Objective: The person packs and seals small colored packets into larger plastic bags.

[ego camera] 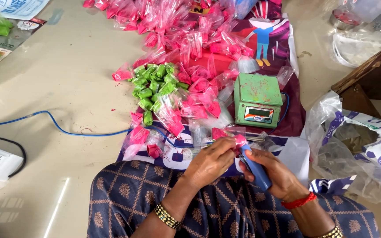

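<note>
The left hand pinches a small pink packet closed above the lap, at the mat's near edge; the right hand grips a blue-handled tool touching it, near the green scale.

home packing spot: floor, green scale, pink packets

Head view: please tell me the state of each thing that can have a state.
Left hand: closed on a pink packet.
Right hand: gripping a blue tool.
Scale: upright, pan bare, dusted pink.
Pink packets: filled, piled.
Green packets: filled, heaped.
Clear bag: open, crumpled.
</note>
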